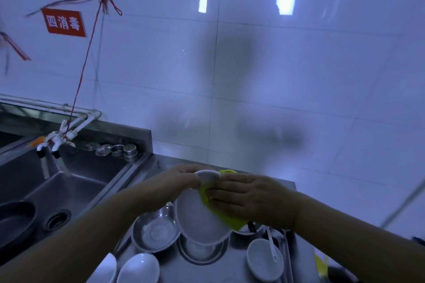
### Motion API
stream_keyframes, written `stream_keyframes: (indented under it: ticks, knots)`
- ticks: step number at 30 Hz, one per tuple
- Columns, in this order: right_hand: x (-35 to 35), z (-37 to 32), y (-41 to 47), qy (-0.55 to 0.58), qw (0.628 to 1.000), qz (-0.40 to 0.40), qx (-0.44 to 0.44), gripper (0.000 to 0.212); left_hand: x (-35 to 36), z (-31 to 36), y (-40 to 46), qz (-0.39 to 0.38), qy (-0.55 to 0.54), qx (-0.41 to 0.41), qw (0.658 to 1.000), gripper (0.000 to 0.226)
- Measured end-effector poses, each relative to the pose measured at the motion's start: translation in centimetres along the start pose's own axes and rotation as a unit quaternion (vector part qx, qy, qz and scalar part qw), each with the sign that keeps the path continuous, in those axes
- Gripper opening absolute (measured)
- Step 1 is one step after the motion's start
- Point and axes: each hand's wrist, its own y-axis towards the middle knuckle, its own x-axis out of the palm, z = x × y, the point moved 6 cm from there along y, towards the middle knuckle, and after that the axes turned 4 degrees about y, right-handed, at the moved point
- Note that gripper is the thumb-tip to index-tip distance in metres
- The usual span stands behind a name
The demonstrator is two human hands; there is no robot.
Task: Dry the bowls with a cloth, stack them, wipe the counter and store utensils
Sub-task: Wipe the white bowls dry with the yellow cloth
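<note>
The left hand [181, 180] grips the far rim of a small white bowl [208, 177], fingers curled over its edge. The right hand [249, 197] holds a yellow-green cloth [220, 204], fingers extended and pressing the soft, folded fabric against the bowl. The cloth lies between the right palm and the bowl, and its lower corner hangs toward 5 o'clock of the hands. The bowl sits at 3 o'clock of the left hand and at 10 o'clock of the right hand, touching both.

Directly below the hands, at 6 o'clock, is a large round white bowl [202, 220] with a smooth matte interior and a thin raised rim. It rests in a shiny metal bowl [202, 253]. At 8 o'clock of the white bowl stands a second round steel bowl [154, 232] with a reflective, flat-bottomed interior. Two glossy white bowls [140, 269] lie near the lower edge at 7 o'clock. At 4 o'clock another white bowl [264, 259] holds a white spoon [272, 248].

All items rest on a brushed stainless steel counter [230, 271]. At 9 o'clock is a stainless sink [69, 190] with a round drain [57, 219] and a dark pan [13, 220]. The wall [299, 76] behind is glossy white tile bearing a red sign [64, 23].
</note>
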Motion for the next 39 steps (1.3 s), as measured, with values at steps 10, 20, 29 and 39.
stream_keyframes:
  ticks: [10, 20, 29, 39]
  knots:
    - [0.1, -1.7, 2.4, 0.044, 0.957, 0.15, 0.245, 0.007, -2.6, 1.4, -0.9, 0.259, -0.112, 0.073, 0.957, 0.038]
    - [-0.2, -1.8, 0.4, 0.094, 0.935, 0.079, 0.333, 0.034, -2.8, 3.6, -2.4, 0.138, 0.421, 0.138, 0.886, 0.05]
    - [-2.8, -2.3, -0.8, 0.11, 0.912, 0.161, 0.36, 0.026, 1.7, 4.1, -2.4, 0.013, 0.673, 0.259, 0.693, 0.019]
    - [-2.4, 0.3, -1.0, 0.22, 0.789, 0.326, 0.473, 0.045, 3.2, -1.1, -0.5, 0.083, -0.225, 0.04, 0.97, 0.036]
